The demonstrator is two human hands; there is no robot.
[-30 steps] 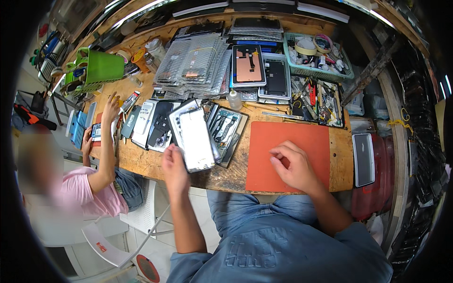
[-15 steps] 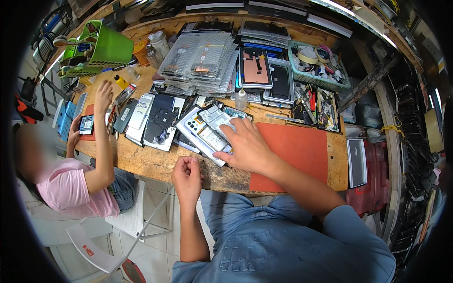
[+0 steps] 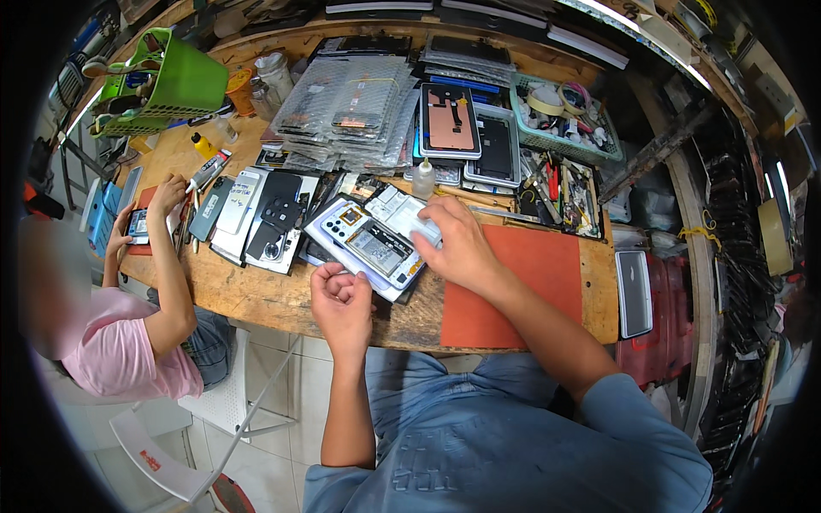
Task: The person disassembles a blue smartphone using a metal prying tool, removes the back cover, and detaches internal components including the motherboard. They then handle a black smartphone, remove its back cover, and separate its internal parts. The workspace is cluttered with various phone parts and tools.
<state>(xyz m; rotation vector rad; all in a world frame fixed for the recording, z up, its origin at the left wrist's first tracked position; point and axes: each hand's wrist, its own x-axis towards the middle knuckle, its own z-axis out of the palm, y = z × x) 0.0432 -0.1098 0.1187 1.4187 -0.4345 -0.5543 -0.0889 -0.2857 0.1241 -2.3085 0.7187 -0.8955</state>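
Observation:
An opened phone lies tilted on the wooden bench ahead of me, its inside showing a battery and camera openings. My right hand is closed, thumb against fingers, on a thin pale translucent panel that lies partly over the phone's far right side. My left hand is at the bench's front edge, just below the phone, with its fingers curled inward. Whatever those fingers may hold is too small to make out. Right of the phone lies a red-orange mat, under my right forearm.
Bubble-wrapped panels are stacked at the back. A dropper bottle, a tool tray and a green basket stand behind the mat. Other phones lie to the left, where a person in pink handles a phone.
My right hand and the panel have shifted, so more of the phone's inside shows. My left hand has turned, its curled fingers now facing up. The other person's raised hand has come down to their phone.

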